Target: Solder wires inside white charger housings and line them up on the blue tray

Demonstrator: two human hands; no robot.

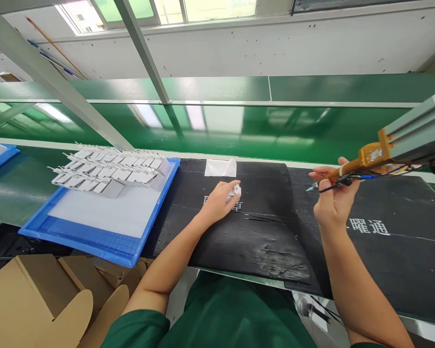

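Note:
My left hand (220,200) is closed around a small white plastic part (235,191) above the black mat (246,241), its fingers hiding much of the piece. On the right, my right hand (334,200) grips the front end of a glue dispenser (375,154), which has an orange neck, a grey block body and a light-blue needle tip. The tip points left, towards the white part, but stays well apart from it. Just beyond my left hand lies a flat white sheet (220,168).
A blue tray (134,251) at left carries rows of white parts (105,169) with thin prongs. Cardboard boxes (39,290) stand below it. A green conveyor-like surface (217,128) runs behind the mat, and a slanted metal post (72,96) rises at the back left.

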